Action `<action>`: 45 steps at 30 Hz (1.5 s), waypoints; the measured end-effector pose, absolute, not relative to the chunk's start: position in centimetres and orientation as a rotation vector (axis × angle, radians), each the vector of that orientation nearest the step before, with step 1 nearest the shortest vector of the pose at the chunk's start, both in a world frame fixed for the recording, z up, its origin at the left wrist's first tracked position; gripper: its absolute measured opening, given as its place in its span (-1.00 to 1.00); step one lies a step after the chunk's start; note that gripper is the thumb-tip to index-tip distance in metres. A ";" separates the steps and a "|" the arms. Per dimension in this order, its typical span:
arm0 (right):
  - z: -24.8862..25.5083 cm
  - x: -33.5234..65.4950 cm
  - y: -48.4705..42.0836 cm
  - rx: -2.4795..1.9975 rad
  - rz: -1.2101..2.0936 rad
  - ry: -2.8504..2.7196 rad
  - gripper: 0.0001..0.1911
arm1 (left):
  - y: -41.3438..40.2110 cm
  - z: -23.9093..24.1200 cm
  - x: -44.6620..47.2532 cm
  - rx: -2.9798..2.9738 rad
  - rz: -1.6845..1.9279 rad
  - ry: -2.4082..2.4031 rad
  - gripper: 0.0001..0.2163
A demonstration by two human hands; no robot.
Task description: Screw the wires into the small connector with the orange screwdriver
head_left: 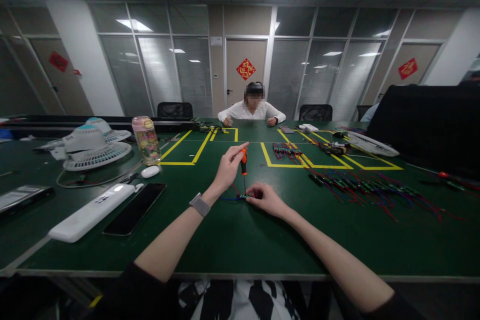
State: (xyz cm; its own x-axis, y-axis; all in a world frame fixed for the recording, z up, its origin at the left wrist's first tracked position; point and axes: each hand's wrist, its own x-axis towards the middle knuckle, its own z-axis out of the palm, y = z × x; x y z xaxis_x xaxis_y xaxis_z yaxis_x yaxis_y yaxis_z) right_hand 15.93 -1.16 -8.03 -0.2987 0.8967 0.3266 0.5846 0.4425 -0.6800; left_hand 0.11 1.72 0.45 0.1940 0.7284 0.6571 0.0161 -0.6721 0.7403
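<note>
While the left hand (227,167) steadies an orange-and-black screwdriver (244,162) from above, the right hand (268,199) minds a small green circuit board (243,196) at the shaft's foot. Left grip: closed around the upper handle, fingers reaching over its end. Right grip: thumb and fingertips together on the board's right edge, though the fingers hide part of it. Board appears to rest on the green worktop (262,250), red and blue wires (230,199) trailing to its left. Step in hand, as I judge it: driver work on the board, shaft nearly upright, tip at the board; too small to tell whether it is seated in a screw. A turn from here would call for straight downward pressure, the shaft kept in line, and the right-hand fingers bracing the board clear of the tip. Main risk, I'd guess: slipping off so small a target, or the board twisting along with the driver. Right of the board, well apart, a spread of wired boards (360,187); left of it, a black phone (137,210); beyond it, on the far side, a co-worker (255,110) in a white shirt.
</note>
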 end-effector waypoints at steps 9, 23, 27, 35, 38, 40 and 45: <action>-7.7 15.8 -1.5 -1.246 0.587 -1.995 -0.84 | 1.9 0.2 0.1 1.919 1.607 0.774 -0.72; -7.9 15.8 -1.4 -1.247 0.595 -1.980 -0.83 | 1.6 0.4 0.2 1.836 1.462 0.662 -0.69; -7.8 15.9 -1.3 -1.244 0.612 -1.992 -0.83 | 1.5 0.4 0.2 1.817 1.490 0.669 -0.69; -7.6 15.9 -1.4 -1.250 0.654 -1.983 -0.83 | 1.8 0.2 0.4 1.837 1.458 0.629 -0.68; -7.6 15.8 -1.4 -1.249 0.646 -1.985 -0.82 | 1.8 0.1 0.4 1.910 1.539 0.713 -0.72; -7.7 15.8 -1.3 -1.242 0.636 -1.985 -0.82 | 1.7 0.2 0.4 1.955 1.584 0.756 -0.75; -7.9 15.9 -1.1 -1.230 0.637 -1.981 -0.82 | 1.5 0.5 0.4 1.851 1.438 0.634 -0.69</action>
State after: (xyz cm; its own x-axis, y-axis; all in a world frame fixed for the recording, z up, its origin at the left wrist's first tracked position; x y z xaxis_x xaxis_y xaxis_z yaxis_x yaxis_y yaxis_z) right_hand 15.89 -1.15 -7.95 -0.2962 0.9039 0.3085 0.5551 0.4258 -0.7145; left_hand 0.44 1.55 0.54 0.2643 0.7371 0.6219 -0.0380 -0.6364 0.7704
